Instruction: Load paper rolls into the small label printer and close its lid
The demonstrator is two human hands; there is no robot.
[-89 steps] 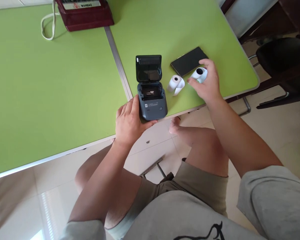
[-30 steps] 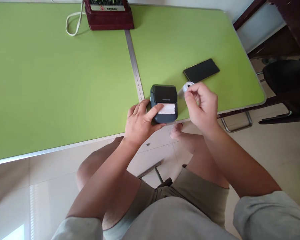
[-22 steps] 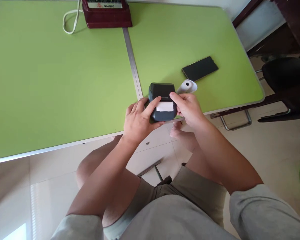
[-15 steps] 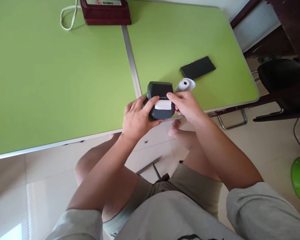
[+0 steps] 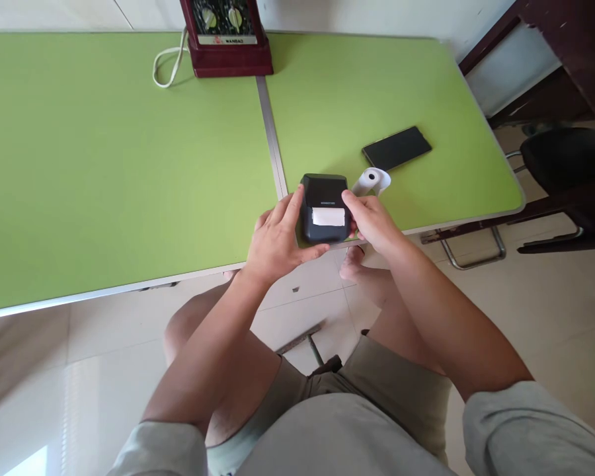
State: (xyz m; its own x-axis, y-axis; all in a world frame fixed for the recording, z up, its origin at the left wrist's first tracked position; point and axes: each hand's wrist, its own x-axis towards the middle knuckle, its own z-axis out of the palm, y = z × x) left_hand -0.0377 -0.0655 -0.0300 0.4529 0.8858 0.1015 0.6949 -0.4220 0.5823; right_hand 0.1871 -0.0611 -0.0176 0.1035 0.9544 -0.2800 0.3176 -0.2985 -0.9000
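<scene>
A small black label printer [image 5: 326, 192] sits at the front edge of the green table, with a strip of white paper [image 5: 328, 217] showing from its slot. My left hand [image 5: 277, 241] is wrapped along the printer's left side, its thumb below the front edge. On the opposite side, my right hand [image 5: 371, 217] grips the printer, thumb on the upper right edge and fingers partly hidden beneath. Just beyond the right hand lies a roll of white paper [image 5: 365, 183], its loose end curling to the right.
A black phone [image 5: 397, 148] lies on the green table [image 5: 129, 165], right of the paper roll. At the back stands a dark red appliance [image 5: 233, 63] with two dials and a white cord [image 5: 166, 84]. A dark chair [image 5: 565, 155] is beyond the table's right end.
My left fingers have shifted from the printer's top to its left side, and the right thumb has moved to its edge. The view has tilted up, showing more of the appliance.
</scene>
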